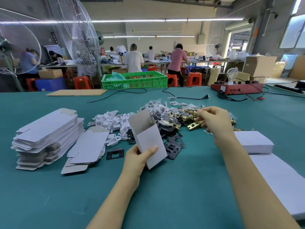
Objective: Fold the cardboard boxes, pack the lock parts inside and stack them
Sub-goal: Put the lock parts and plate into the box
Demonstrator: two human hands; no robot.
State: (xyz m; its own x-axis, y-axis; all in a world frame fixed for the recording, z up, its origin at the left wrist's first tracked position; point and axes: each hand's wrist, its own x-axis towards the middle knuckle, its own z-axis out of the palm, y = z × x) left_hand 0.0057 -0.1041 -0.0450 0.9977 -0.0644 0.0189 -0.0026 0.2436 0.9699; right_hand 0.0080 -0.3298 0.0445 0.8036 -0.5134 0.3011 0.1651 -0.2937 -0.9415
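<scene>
Workshop w/ a big green table, other workers at benches far back. Step in hand, I'd judge: packing, one box already folded up, parts being picked. Left hand holds the box upright near its bottom end, thumb curled across the front face, fingers behind it; top is open w/ the flap standing up, mouth tilted a bit toward the parts pile. Right hand is over the brass latches, fingers curled and pinching one, maybe two, at the fingertips; exact count can't tell. Latch sits at the tips, not deep in the palm, well right of the box mouth. Black plates lie just behind and beside the box, white inserts to its left, screw bags farther back. Flat blanks stacked far left; closed boxes near the right forearm. Next move likely needs the latch brought across and dropped end-first into the mouth, box kept steady, then the other parts, flap tucked, box stacked at right.
</scene>
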